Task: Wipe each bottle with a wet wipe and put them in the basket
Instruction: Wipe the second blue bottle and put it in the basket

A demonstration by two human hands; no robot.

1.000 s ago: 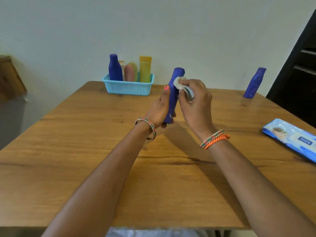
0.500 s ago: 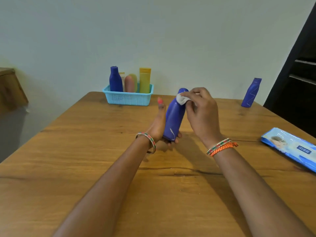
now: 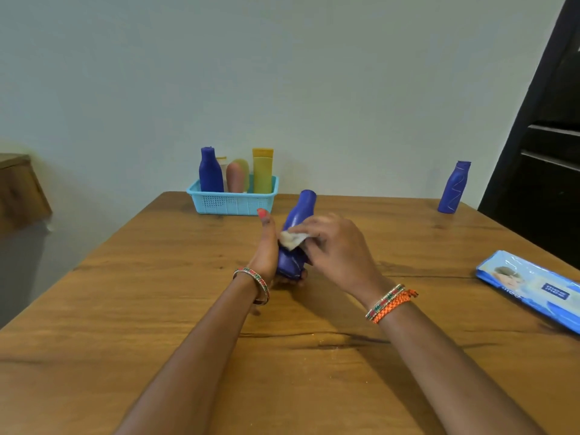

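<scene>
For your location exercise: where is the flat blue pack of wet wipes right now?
In the head view, the flat blue pack of wet wipes lies on the wooden table at its right edge, beyond the right hand.

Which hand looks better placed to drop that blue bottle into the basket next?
Left hand: it already grips the blue bottle and is nearer the basket. The right hand holds the wipe.

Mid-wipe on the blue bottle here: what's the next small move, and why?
Probably slide the wet wipe further down the blue bottle. The right hand presses it at mid-body, while the lower part sits in the left hand, seemingly not yet wiped. The basket can wait; another blue bottle stands far right.
</scene>
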